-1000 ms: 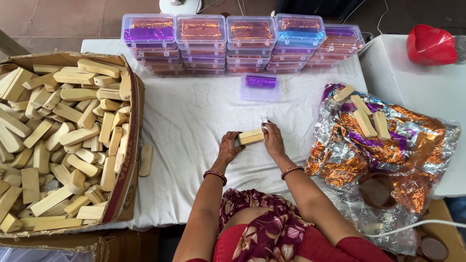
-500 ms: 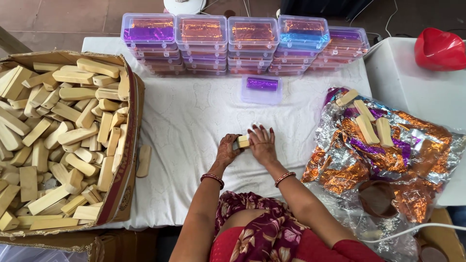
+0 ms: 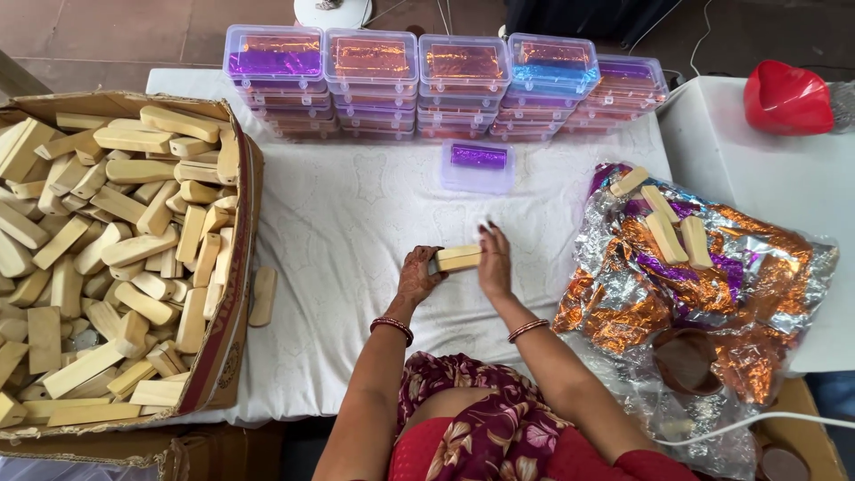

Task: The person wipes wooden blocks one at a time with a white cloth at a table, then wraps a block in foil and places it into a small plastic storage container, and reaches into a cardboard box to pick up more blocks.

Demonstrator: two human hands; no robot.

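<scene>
At centre frame, a left hand (image 3: 417,276) and right hand (image 3: 494,260) grip 1 pale wooden block (image 3: 458,258) between them above a white tablecloth (image 3: 356,223); a cardboard box (image 3: 233,312) of similar blocks fills the left, crumpled foil sheets (image 3: 712,285) the right.
</scene>
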